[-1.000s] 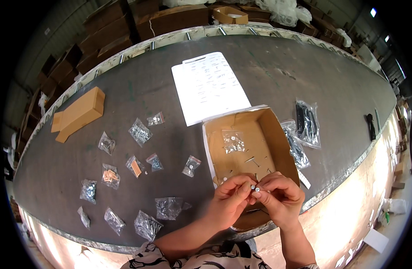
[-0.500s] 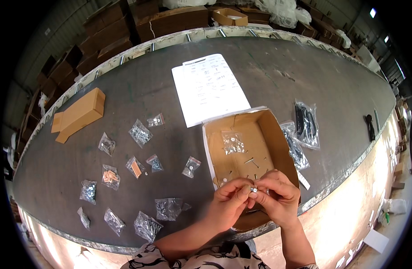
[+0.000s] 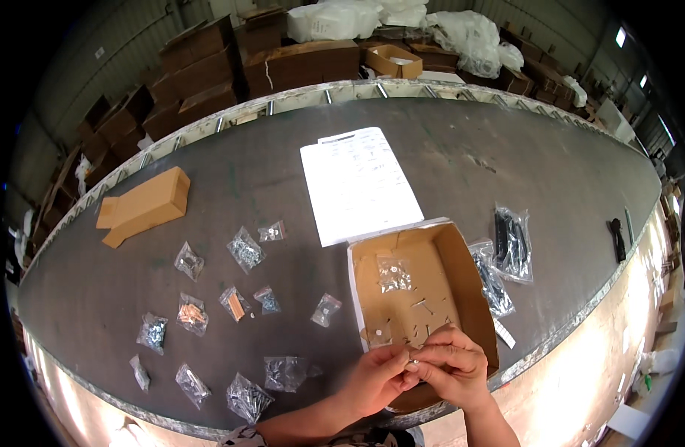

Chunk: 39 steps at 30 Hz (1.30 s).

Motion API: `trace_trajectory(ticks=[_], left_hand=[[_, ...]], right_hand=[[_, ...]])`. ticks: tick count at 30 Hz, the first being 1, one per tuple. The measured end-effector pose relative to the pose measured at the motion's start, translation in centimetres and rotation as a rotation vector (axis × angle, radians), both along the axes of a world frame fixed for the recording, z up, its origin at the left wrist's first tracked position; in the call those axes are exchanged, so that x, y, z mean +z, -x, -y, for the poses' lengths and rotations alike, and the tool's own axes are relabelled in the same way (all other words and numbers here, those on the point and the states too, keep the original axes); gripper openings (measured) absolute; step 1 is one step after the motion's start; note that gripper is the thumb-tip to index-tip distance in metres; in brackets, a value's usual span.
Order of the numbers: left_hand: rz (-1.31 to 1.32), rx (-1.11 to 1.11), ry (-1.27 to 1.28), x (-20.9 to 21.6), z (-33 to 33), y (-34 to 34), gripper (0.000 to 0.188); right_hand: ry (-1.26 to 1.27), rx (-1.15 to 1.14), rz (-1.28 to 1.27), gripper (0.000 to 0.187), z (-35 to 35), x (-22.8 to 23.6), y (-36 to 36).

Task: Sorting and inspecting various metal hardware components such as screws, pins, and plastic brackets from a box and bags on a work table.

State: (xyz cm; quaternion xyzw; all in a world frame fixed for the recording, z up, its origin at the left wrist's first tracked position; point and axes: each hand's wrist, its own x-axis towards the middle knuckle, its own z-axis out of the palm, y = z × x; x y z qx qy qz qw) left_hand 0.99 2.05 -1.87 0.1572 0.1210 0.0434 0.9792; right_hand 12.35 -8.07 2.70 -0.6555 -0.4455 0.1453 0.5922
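Pinching a metal piece [image 3: 414, 362], both hands [image 3: 456, 366] hover by the carton's [image 3: 473, 298] near edge.

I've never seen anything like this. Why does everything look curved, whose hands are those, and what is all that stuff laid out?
There is no machine here: these are a person's own bare hands. The view comes from a wide fisheye camera worn on that person's head, looking down, so straight edges bend.

The left hand and right hand meet over the near end of an open cardboard box, fingertips pinching a small shiny piece, too small to identify.

On the dark surface lie white sheets, a brown cardboard piece and, to the left of the box, small clear bags of parts. To its right is a bag of black parts.
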Motion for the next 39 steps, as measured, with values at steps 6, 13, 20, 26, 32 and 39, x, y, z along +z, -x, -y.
trace_trajectory(ticks=[6,13,20,26,32,39], left_hand=[[-0.022,0.014,0.014,-0.3,0.0,0.1,0.024],[0.006,0.039,0.05,-0.5,0.1,0.2,0.028],[0.117,0.018,0.137,-0.8,0.4,0.5,0.023],[0.076,0.077,0.059,0.4,0.9,0.3,0.02],[-0.042,0.135,-0.012,0.7,1.2,0.2,0.019],[-0.016,0.042,-0.157,0.4,1.2,0.9,0.019]], right_hand=[[0.006,0.023,0.017,0.023,-0.2,0.0,-0.4],[-0.019,0.016,0.054,0.023,-0.5,-0.1,-0.3],[-0.048,0.085,0.021,0.026,-0.2,-0.2,-0.4],[-0.029,0.045,0.133,0.024,0.1,-0.7,-0.3],[0.012,-0.017,0.21,0.024,0.1,-0.4,0.4],[0.043,-0.023,0.122,0.023,1.8,-0.9,0.9]])
